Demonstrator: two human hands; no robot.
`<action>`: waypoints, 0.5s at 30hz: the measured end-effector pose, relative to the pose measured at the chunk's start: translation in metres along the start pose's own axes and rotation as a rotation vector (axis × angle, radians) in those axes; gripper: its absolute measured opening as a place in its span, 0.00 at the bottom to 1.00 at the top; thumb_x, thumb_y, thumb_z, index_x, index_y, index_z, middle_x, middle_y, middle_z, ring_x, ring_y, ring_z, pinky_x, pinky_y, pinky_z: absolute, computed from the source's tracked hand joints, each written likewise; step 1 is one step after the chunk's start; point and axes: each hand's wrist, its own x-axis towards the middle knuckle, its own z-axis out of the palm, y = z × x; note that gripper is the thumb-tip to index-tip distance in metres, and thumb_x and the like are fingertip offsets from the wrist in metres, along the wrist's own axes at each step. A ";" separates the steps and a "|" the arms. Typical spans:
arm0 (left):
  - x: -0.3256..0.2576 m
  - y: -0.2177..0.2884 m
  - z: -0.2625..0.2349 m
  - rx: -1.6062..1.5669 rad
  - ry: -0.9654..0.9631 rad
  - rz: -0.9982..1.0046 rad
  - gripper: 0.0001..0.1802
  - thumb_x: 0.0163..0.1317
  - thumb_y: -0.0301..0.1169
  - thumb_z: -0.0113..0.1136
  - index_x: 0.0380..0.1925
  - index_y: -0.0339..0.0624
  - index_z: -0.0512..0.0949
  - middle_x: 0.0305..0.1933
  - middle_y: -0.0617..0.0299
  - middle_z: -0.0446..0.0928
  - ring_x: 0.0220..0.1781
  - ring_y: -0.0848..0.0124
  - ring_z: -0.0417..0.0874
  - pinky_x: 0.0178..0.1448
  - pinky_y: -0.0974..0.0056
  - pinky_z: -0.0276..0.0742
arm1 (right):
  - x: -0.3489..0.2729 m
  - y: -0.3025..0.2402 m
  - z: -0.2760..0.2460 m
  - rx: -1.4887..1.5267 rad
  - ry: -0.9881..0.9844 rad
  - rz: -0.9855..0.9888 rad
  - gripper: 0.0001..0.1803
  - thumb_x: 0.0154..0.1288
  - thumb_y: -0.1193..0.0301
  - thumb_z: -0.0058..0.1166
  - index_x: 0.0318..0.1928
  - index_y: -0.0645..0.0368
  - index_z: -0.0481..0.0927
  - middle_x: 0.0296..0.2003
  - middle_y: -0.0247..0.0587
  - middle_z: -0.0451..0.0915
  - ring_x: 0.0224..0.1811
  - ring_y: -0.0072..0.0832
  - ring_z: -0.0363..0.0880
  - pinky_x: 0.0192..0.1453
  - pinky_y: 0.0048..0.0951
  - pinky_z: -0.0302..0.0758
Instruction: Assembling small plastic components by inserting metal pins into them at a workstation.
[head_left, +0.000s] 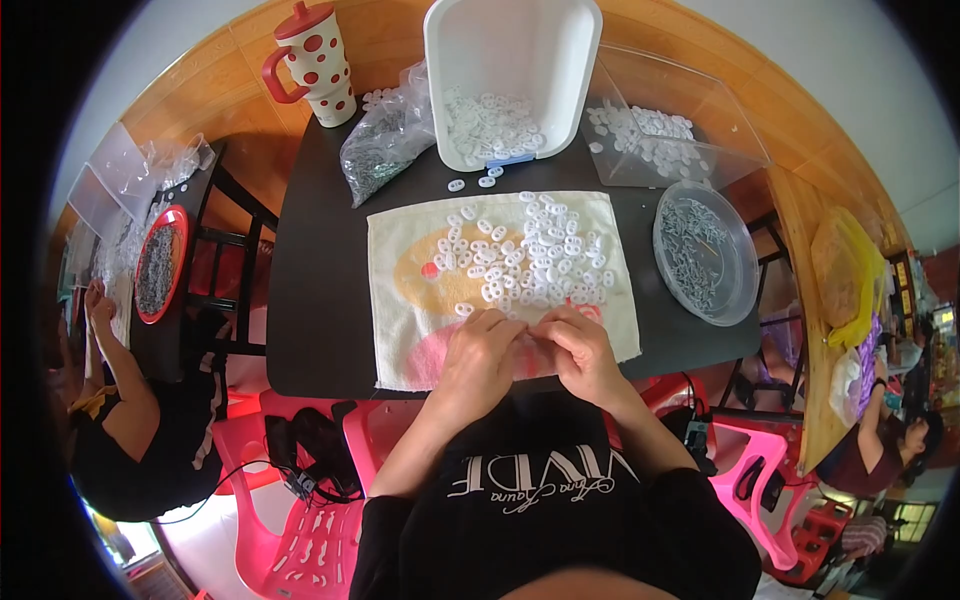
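My left hand point(482, 352) and my right hand point(578, 350) meet at the near edge of a cream towel point(388, 260). The fingertips of both are pinched close together, over the towel's pink patch. Whatever they hold is too small and too covered by the fingers to name. Just beyond the fingers, many small white oval plastic pieces point(555, 245) with two holes each lie loosely spread on the towel. To the right, a round clear tub point(745, 285) holds a heap of small grey metal parts that look like screws.
Behind the towel, a white bin point(515, 60) holds more white pieces, beside a clear box point(720, 90) with others. A bag of metal parts point(390, 145) and a dotted tumbler point(325, 75) stand at back left. People work at both sides; pink chairs point(300, 545) flank me.
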 end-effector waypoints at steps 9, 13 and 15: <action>-0.003 0.000 0.003 0.039 0.025 0.050 0.12 0.52 0.15 0.58 0.37 0.32 0.82 0.33 0.50 0.78 0.37 0.50 0.79 0.41 0.52 0.76 | -0.002 -0.006 0.001 -0.161 0.053 -0.129 0.21 0.44 0.91 0.50 0.41 0.65 0.82 0.36 0.45 0.78 0.35 0.42 0.79 0.36 0.36 0.75; -0.005 -0.001 0.004 0.101 0.030 0.109 0.16 0.46 0.13 0.54 0.36 0.31 0.82 0.33 0.49 0.78 0.36 0.50 0.78 0.39 0.52 0.76 | -0.008 -0.007 0.004 -0.285 0.000 -0.150 0.13 0.48 0.82 0.56 0.38 0.62 0.79 0.34 0.43 0.74 0.36 0.42 0.78 0.35 0.39 0.75; -0.006 0.000 0.004 0.105 0.011 0.127 0.16 0.45 0.13 0.54 0.36 0.30 0.82 0.33 0.49 0.78 0.36 0.50 0.78 0.39 0.52 0.76 | -0.008 -0.008 0.002 -0.335 -0.047 -0.188 0.16 0.46 0.80 0.57 0.40 0.63 0.79 0.37 0.41 0.73 0.38 0.41 0.77 0.33 0.37 0.76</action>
